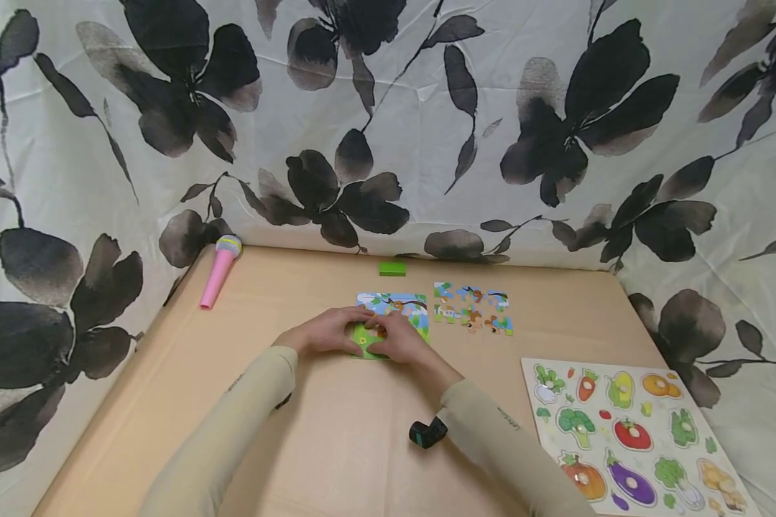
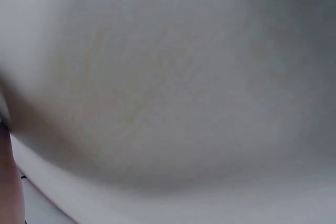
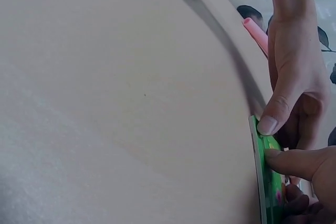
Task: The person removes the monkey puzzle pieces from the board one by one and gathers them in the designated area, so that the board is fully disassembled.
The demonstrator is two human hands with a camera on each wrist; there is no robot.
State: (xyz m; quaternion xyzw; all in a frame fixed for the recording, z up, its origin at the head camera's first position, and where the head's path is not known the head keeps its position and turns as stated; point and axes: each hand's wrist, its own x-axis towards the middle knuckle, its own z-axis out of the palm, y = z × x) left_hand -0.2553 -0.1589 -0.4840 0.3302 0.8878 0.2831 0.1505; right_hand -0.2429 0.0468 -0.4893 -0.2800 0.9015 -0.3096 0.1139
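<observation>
A colourful jigsaw puzzle board [image 1: 397, 301] with a monkey picture and green lower part lies flat on the table. My left hand [image 1: 323, 331] rests over its left side, with the thumb on the near edge, also seen in the right wrist view. My right hand [image 1: 402, 339] comes in from the right, its thumb [image 3: 294, 162] pressing the green face and its other fingers bent over the middle. Whether a piece is pinched there is hidden. Loose puzzle pieces [image 1: 473, 295] lie in rows to the right. Mostly blurred pale surface fills the left wrist view.
A green block [image 1: 392, 268] sits behind the board. At the back left lies a pink toy microphone [image 1: 218, 275]. A white vegetable puzzle board [image 1: 595, 377] covers the table's right front. Floral cloth [image 1: 427, 129] hangs along the back and sides.
</observation>
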